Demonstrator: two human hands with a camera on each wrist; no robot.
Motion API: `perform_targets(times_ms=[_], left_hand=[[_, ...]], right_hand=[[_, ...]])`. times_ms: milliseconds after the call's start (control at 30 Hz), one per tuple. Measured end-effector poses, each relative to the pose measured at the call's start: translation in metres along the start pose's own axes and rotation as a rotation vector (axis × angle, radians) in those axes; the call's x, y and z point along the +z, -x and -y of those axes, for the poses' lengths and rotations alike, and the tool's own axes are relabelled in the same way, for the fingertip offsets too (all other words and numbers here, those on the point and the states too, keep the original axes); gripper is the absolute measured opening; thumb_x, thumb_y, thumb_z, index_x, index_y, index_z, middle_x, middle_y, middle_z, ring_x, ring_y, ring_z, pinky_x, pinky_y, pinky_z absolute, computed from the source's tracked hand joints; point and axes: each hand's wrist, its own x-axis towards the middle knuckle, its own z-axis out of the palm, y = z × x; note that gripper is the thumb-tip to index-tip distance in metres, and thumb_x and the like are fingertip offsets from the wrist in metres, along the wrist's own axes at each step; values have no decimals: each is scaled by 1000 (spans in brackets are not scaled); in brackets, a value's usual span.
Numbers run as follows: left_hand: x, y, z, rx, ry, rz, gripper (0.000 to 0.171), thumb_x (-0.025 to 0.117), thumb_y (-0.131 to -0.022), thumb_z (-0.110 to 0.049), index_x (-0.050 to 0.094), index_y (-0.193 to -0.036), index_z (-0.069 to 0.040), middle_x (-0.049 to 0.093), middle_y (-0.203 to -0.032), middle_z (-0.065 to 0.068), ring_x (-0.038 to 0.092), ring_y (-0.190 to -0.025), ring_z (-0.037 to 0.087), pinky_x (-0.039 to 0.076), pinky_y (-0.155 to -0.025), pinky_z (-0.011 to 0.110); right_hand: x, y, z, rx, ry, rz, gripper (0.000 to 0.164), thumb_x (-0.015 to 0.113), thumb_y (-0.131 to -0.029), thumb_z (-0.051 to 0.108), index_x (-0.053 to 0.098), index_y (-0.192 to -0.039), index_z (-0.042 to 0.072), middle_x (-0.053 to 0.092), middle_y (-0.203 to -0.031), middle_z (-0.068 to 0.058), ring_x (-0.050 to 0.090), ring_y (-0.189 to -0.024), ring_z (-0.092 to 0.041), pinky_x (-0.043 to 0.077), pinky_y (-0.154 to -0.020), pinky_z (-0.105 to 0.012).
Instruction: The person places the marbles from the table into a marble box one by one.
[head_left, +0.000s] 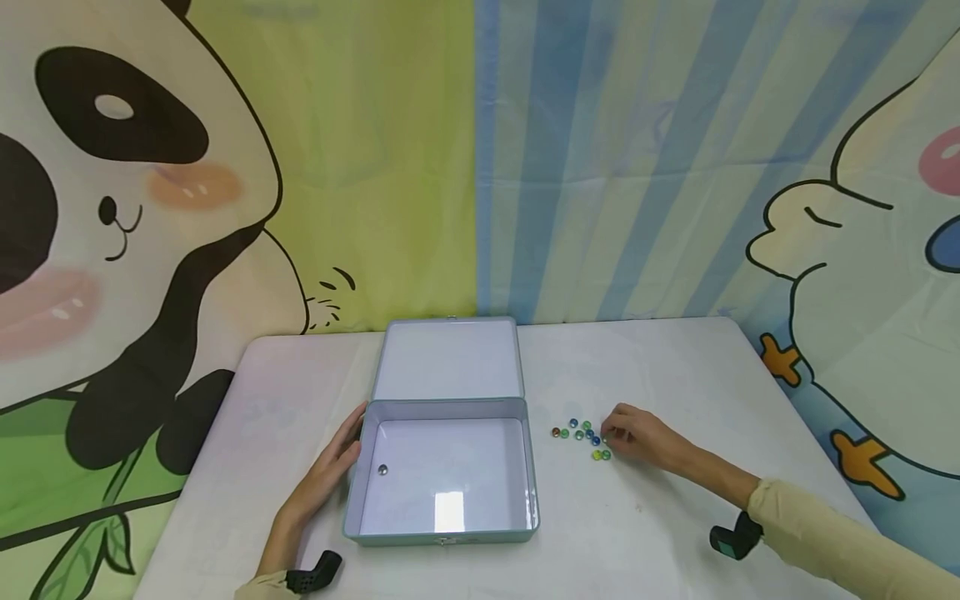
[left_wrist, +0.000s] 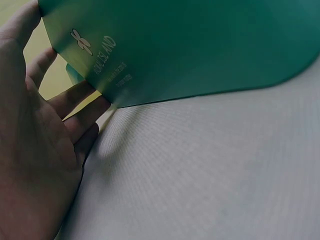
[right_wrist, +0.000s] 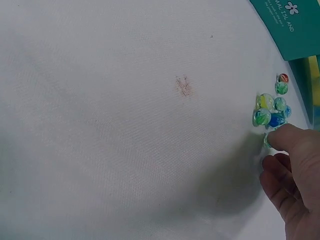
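An open green metal box [head_left: 441, 538] stands on the table, its white inside facing up. One small glass marble [head_left: 382, 470] lies in its left part. My left hand [head_left: 327, 477] rests against the box's left side, fingers extended along the green wall [left_wrist: 190, 50] in the left wrist view. Right of the box, several coloured glass marbles [head_left: 579, 435] lie in a loose group. At that group's right edge my right hand [head_left: 641, 435] pinches a greenish marble [right_wrist: 268, 140] between thumb and fingers, which partly hide it. A green-and-white marble [right_wrist: 262, 116] lies just beyond the thumb.
The box's lid [head_left: 447, 358] is folded back toward the rear table edge. A white cloth covers the table [head_left: 645, 533]. Behind it hangs a curtain [head_left: 600, 167] with cartoon animals. A reddish smudge [right_wrist: 184, 86] marks the cloth.
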Motion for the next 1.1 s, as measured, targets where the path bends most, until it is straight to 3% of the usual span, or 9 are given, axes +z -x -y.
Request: perform_targets(times_ms=[200, 333, 467, 533, 600, 833, 1100], left_hand=[[0, 0, 0, 6, 17, -1, 58, 38, -105, -17, 16, -155, -33, 17, -163, 11, 20, -134, -21, 20, -101, 3], [0, 0, -2, 0, 12, -2, 58, 38, -105, -18, 16, -155, -34, 18, -163, 10, 20, -134, -21, 21, -104, 7], [0, 0, -3, -8, 6, -7, 58, 38, -105, -19, 16, -155, -34, 18, -163, 10, 20, -134, -22, 21, -118, 40], [0, 0, -3, -6, 12, -6, 58, 38, -104, -18, 16, -155, -34, 17, -163, 11, 20, -133, -22, 16, -116, 59], [1, 0, -3, -4, 12, -5, 58, 39, -104, -18, 16, -155, -34, 17, -163, 12, 19, -133, -22, 13, -113, 68], [1, -1, -2, -15, -9, -10, 57, 39, -105, -20, 16, -155, -35, 18, -163, 9, 19, -133, -22, 15, -114, 62], [0, 0, -1, 7, 16, -6, 58, 39, -104, -18, 16, -155, -33, 16, -163, 13, 19, -132, -23, 10, -111, 72]], right_hand=[[3, -2, -1, -12, 31, -6, 16, 70, -85, 5, 70, -100, 10, 65, -93, 2, 53, -78, -3, 51, -67, -17], [3, -3, -3, -24, 35, -13, 17, 71, -84, 3, 69, -100, 8, 66, -91, 1, 53, -77, -2, 50, -67, -17], [2, -3, -3, -19, 32, -12, 17, 71, -83, 3, 69, -99, 8, 65, -88, 1, 51, -75, -1, 49, -66, -17], [2, -3, -3, -11, 35, -8, 16, 72, -83, 4, 69, -99, 8, 65, -88, 1, 51, -75, -1, 49, -65, -17], [0, -3, -3, 3, 38, 0, 16, 72, -84, 3, 69, -99, 8, 65, -87, 1, 51, -75, -2, 49, -65, -17], [-19, -6, 3, -4, -20, -29, 18, 71, -83, -1, 68, -100, 3, 67, -89, -3, 56, -77, -6, 54, -68, -20], [-44, -23, 34, -48, -123, -98, 17, 71, -84, 2, 68, -101, 5, 69, -93, -2, 59, -79, -3, 56, -73, -18]])
